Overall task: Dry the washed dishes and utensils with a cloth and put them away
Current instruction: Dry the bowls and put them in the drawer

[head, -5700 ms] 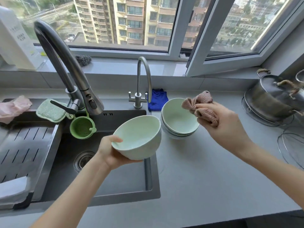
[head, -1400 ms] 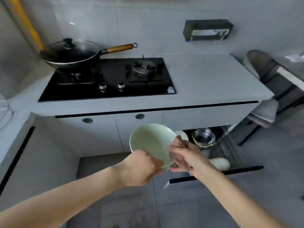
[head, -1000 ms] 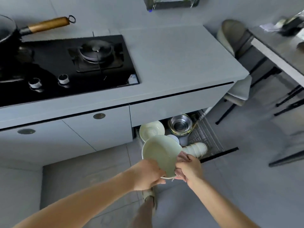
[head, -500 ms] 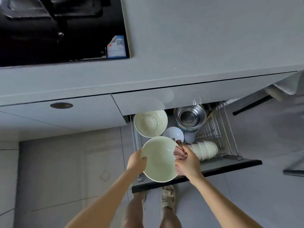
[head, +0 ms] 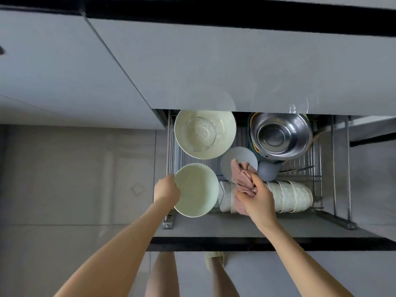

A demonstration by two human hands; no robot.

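Observation:
My left hand (head: 166, 190) grips the left rim of a pale green bowl (head: 196, 190), held open side up over the front left corner of the pulled-out wire drawer (head: 331, 166). My right hand (head: 258, 199) is closed on a bunched pink cloth (head: 243, 177) just right of the bowl, above a row of pale bowls lying on their sides (head: 289, 196). Whether the green bowl rests on the drawer or hangs above it I cannot tell.
Inside the drawer sit a large pale bowl with a glass dish in it (head: 204, 133), a steel bowl stack (head: 280, 136), a small grey plate (head: 237, 159) and a grey cup (head: 269, 171). The dark drawer front (head: 257, 243) runs across below my hands. My legs stand before it.
I have leaned in over the drawer, so it looks larger. The green bowl has gone down and left toward the drawer's front left corner, and my right hand with the cloth has come off it.

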